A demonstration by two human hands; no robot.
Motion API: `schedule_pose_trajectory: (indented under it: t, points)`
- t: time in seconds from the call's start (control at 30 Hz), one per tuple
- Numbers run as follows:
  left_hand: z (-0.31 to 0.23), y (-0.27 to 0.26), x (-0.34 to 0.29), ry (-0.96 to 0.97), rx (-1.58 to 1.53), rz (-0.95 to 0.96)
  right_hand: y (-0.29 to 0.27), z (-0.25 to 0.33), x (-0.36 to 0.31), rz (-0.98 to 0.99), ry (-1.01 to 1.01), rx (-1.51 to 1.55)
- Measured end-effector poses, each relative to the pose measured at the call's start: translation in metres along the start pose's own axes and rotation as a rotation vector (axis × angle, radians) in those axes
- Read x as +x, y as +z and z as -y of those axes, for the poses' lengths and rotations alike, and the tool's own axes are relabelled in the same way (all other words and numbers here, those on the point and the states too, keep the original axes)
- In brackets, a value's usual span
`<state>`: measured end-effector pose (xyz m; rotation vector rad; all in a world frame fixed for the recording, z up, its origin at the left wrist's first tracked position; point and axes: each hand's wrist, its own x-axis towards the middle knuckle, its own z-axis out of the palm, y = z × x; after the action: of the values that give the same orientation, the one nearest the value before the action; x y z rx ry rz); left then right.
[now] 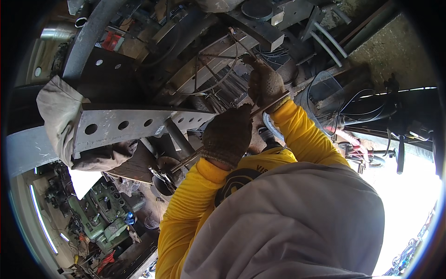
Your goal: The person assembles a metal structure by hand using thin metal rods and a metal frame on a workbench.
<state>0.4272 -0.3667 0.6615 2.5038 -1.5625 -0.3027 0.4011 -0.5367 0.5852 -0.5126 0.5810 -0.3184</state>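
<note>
My left hand (pixel 226 134), in a dark, worn work glove, is closed around a thin metal rod (pixel 187 160). The rod slants up to the right, and its far end crosses by the cuff of my right glove. Ahead of it is my right hand (pixel 265 83), in a brown work glove with the fingers curled; what they grip is hidden. Near its fingertips lies a frame of thin bent rods (pixel 214 69), part curved and part straight, over a steel beam (pixel 190 81).
A steel plate with round holes (pixel 139 122) spans the left, a grey cloth (pixel 60 116) draped over its end. A wire mesh basket (pixel 320 100) stands right of my right arm. Green machinery (pixel 100 209) sits lower left. Pipes and heavy metal parts crowd the far side.
</note>
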Motion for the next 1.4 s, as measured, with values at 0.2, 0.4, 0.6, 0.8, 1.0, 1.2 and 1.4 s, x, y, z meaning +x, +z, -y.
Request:
schedule_pose_trajectory:
  t: [0.2,0.4,0.6,0.8,1.0,1.2,1.4]
  points:
    - [0.003,0.001,0.000,0.026,-0.012,-0.025,0.008,0.004,-0.009,-0.047,-0.003,-0.009]
    - [0.005,-0.007,-0.002,0.000,0.006,-0.009,0.009,0.000,-0.004,-0.031,-0.011,0.004]
    - [0.010,-0.012,-0.003,0.049,-0.014,-0.043,-0.004,-0.001,0.013,0.134,-0.058,-0.018]
    - [0.020,-0.012,-0.005,0.093,-0.033,-0.113,0.010,0.000,0.018,0.274,0.184,0.333]
    - [0.046,-0.018,-0.006,0.111,0.090,-0.144,0.026,-0.014,0.022,0.185,0.088,0.484]
    - [0.112,-0.019,-0.001,0.170,0.053,-0.258,0.054,-0.061,0.053,-0.124,-0.111,0.510]
    - [0.067,-0.010,-0.014,-0.018,0.157,-0.181,0.043,-0.031,0.037,-0.033,-0.012,0.309]
